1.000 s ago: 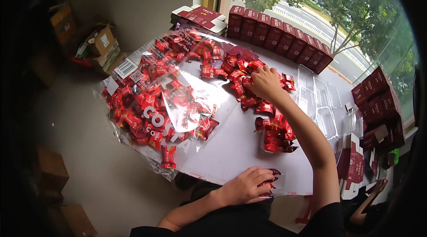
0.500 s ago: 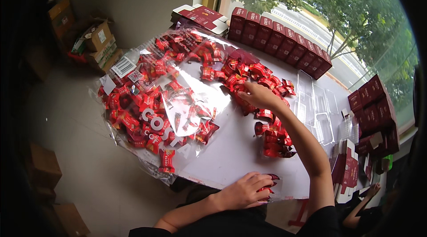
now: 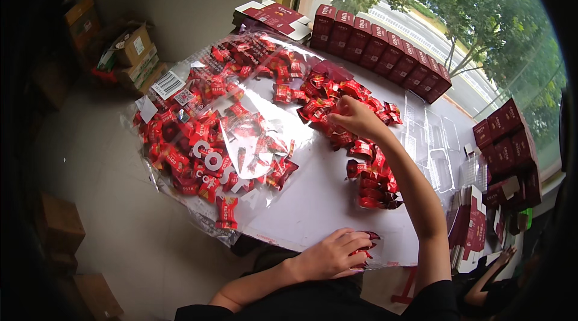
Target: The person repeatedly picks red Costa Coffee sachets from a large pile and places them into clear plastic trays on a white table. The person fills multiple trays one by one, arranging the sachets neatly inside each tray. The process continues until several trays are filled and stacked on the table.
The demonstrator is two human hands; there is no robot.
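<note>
My left hand (image 3: 335, 254) rests at the table's near edge, its fingers curled around a few small red wrapped packets (image 3: 365, 254); clear plastic shows beside them. My right hand (image 3: 360, 121) reaches over a loose pile of red packets (image 3: 374, 167) in the middle of the table. Its fingers are pinched together at the pile, and what they hold, if anything, is hidden. To the left lies a large clear plastic bag (image 3: 245, 161), spread open, with many more of the red packets in and under it.
Clear plastic trays (image 3: 424, 146) lie right of the pile. A row of maroon boxes (image 3: 379, 50) stands along the window. More maroon boxes (image 3: 506, 146) and flattened cartons (image 3: 469, 227) are at the right. Another person's hand (image 3: 506, 256) shows at lower right. Cardboard boxes (image 3: 133, 50) stand left.
My right hand has shifted slightly right and up at the pile, its fingers more tightly curled. The left hand stays on its packets. The whole view has moved a little.
</note>
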